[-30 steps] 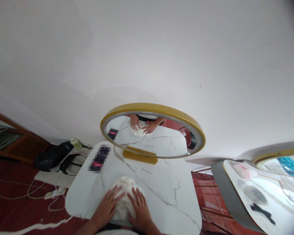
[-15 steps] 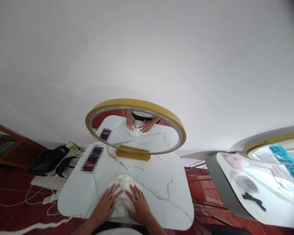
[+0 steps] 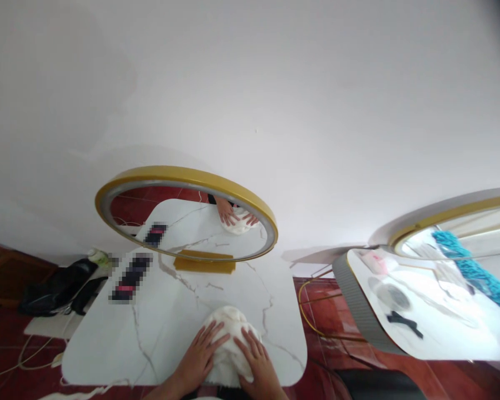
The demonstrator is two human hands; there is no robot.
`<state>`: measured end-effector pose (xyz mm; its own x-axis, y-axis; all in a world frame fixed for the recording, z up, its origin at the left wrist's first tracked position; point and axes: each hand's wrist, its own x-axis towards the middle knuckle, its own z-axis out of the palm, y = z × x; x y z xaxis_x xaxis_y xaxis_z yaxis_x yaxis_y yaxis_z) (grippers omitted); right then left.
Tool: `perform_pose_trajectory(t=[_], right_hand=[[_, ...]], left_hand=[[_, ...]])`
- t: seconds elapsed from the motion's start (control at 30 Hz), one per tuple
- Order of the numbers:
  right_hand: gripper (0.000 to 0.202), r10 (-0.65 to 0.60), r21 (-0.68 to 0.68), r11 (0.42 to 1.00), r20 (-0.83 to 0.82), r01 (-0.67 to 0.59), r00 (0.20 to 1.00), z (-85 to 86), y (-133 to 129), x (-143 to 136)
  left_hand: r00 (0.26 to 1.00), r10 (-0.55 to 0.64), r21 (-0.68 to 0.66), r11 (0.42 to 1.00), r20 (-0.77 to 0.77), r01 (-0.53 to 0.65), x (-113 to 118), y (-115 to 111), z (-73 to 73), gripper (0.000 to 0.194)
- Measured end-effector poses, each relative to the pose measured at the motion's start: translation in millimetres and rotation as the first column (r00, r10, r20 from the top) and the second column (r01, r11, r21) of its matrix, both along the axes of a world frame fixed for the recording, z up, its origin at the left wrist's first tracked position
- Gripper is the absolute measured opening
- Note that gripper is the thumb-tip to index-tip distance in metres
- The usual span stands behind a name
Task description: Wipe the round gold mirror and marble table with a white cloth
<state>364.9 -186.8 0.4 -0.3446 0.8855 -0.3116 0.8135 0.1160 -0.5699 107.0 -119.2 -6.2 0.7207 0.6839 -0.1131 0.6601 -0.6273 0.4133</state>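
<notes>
A bunched white cloth (image 3: 229, 333) lies at the front edge of the white marbled table (image 3: 179, 328). My left hand (image 3: 200, 354) rests on its left side with the fingers spread. On the right side of the cloth lies my right hand (image 3: 256, 358), fingers also apart and pointing up and inward. Both palms press on the cloth from above, and neither hand is closed around it. The part of the cloth beneath the hands is hidden.
A gold-framed oval mirror (image 3: 187, 178) stands at the table's back, reflecting the hands. A pixelated dark object (image 3: 131, 278) lies at left. Rightward are a second table (image 3: 441, 339) and a black seat (image 3: 379, 384). Cables (image 3: 29, 350) and a black bag (image 3: 58, 283) are at far left.
The view has swung, so the mirror and tables appear further left. The cloth and both hands now sit further right along the table's front edge. Both hands remain on the cloth.
</notes>
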Motion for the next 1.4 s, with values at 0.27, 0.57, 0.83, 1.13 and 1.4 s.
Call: perform_pose_trajectory(t=[0.27, 0.57, 0.83, 1.13, 1.4], right_hand=[[0.09, -0.06, 0.023, 0.998, 0.06, 0.059, 0.996, -2.3, -0.2, 42.7], [0.079, -0.176, 0.211, 0.966, 0.108, 0.151, 0.978, 2.7, 82.9, 68.0], [0.071, -0.327, 0.366, 0.898, 0.184, 0.244, 0.927, 13.4, 165.0, 97.0], [0.073, -0.366, 0.404, 0.876, 0.197, 0.265, 0.909, 11.0, 181.1, 127.0], [0.069, -0.363, 0.415, 0.875, 0.219, 0.251, 0.906, 15.6, 150.9, 138.6]], left_hand=[[0.998, -0.059, -0.028, 0.998, 0.001, 0.059, 48.0, 11.8, 3.0, 0.081], [1.0, 0.028, -0.074, 0.997, 0.003, -0.027, 102.5, 82.2, 9.5, 0.083], [0.997, 0.059, -0.114, 0.992, 0.053, -0.053, 160.1, 155.6, 10.5, 0.086], [0.994, 0.05, -0.173, 0.984, 0.093, -0.033, 195.0, 178.1, 12.8, 0.088], [0.996, 0.052, -0.176, 0.984, 0.077, -0.038, 207.1, 146.8, 13.8, 0.089]])
